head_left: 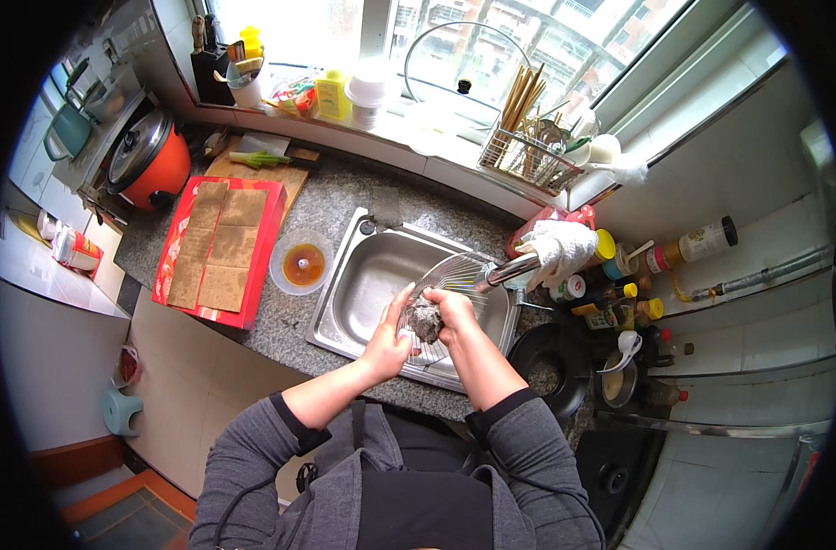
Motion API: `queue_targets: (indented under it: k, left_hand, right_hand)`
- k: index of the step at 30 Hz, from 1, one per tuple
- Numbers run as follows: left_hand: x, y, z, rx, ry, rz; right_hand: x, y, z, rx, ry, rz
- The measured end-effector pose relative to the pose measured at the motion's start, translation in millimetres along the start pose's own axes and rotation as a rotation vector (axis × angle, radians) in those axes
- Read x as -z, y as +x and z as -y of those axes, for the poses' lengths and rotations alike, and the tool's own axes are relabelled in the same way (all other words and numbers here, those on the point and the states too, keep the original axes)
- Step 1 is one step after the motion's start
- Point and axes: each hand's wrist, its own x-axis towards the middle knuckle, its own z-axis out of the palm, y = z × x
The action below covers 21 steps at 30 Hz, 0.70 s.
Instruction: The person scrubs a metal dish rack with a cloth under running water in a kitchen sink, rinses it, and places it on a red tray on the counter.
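Observation:
Over the stainless-steel sink (373, 285) a round wire rack (451, 269) is held at a tilt. My left hand (388, 344) grips its left edge, fingers along the wires. In my right hand (457, 315) is a grey scrubbing ball (427, 324), apparently steel wool, pressed against the wires. The metal faucet (510, 269) reaches in from the right, its spout above the rack's right part. The fingers and the ball hide some of the rack. Whether water is running cannot be told.
Left of the sink stand a bowl of brown liquid (302, 265) and a red box with cardboard on top (215, 251). A black pan (552, 368) and several bottles (617, 316) crowd the right. A chopstick basket (528, 155) sits on the windowsill.

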Motion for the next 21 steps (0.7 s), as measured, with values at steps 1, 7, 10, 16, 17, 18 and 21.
queue_targets:
  k: [1,7,10,16,17,18,21]
  left_hand:
    - [0,0,1,-0.04,0.051,-0.006]
    - [4,3,-2,-0.059,-0.003,0.002]
    - [6,3,-10,0.08,-0.249,0.012]
    - [4,4,-16,0.139,-0.289,0.006]
    - [4,4,-15,0.114,-0.266,0.009]
    - [3,5,-14,0.104,-0.256,0.005]
    - [0,5,-10,0.071,-0.202,0.005]
  right_hand:
    - [1,0,0,-0.002,-0.02,0.011]
    - [9,-2,4,0.205,-0.373,0.108]
    - [14,-5,5,0.268,-0.381,0.089]
    - [12,-3,3,0.393,-0.405,-0.022]
    - [11,-1,1,0.394,-0.388,-0.037]
    - [10,0,-1,0.397,-0.356,-0.053]
    - [8,2,-7,0.459,-0.336,-0.086]
